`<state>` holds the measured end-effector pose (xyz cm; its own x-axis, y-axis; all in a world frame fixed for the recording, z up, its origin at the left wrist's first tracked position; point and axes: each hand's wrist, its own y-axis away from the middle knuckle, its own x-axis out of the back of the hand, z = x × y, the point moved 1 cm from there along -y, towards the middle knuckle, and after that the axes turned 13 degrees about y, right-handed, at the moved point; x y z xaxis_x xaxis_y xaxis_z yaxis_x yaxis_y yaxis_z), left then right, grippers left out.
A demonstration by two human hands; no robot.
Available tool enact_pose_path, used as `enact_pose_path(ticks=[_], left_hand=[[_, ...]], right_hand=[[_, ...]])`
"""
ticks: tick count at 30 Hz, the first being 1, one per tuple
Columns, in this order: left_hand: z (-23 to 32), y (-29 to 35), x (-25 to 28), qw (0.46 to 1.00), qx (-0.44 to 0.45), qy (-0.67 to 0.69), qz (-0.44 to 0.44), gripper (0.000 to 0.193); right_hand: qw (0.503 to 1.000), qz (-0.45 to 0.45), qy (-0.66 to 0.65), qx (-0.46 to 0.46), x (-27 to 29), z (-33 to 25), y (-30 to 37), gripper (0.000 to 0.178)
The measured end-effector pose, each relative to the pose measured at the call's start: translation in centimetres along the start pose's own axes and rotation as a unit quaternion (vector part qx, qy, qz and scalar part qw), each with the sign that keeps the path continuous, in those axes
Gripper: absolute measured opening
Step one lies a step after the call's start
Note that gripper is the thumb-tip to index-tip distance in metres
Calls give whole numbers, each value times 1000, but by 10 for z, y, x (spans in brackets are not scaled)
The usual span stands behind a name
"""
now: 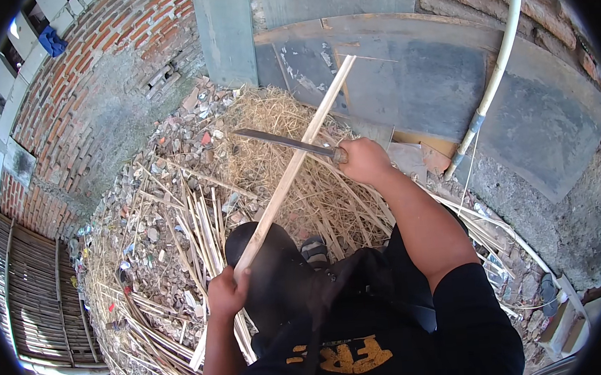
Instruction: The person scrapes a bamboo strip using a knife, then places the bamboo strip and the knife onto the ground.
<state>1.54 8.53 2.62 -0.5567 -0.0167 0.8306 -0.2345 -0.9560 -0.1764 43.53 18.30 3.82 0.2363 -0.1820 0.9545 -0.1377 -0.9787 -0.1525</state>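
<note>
My left hand (227,291) is closed around the lower end of a long, pale bamboo strip (284,183). The strip slants up and away to the right, passing over my left knee. In my right hand (366,160) is the handle of a machete (276,138), my fingers wrapped round it. Its dark blade points left and lies across the strip at about mid-length. The blade's contact with the strip looks close, but I cannot tell how deep the edge sits.
A heap of thin shavings (261,127) lies ahead of my feet. Split strips (202,222) are strewn over rubble at the left. Grey panels (439,73) lean against the far wall, beside a pale upright pole (507,54). A brick wall (92,97) stands at the left.
</note>
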Motion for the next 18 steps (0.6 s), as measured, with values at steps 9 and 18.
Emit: enact_pose_path(ticks=[9,18], left_hand=[[-9,18,20,998,18,54,-20,54],[-20,45,13,995,53,89,-16,52]], right_hand=[[991,-16,58,121,22,-14,6,26],[996,44,-49,-65,3,25,-9,30]])
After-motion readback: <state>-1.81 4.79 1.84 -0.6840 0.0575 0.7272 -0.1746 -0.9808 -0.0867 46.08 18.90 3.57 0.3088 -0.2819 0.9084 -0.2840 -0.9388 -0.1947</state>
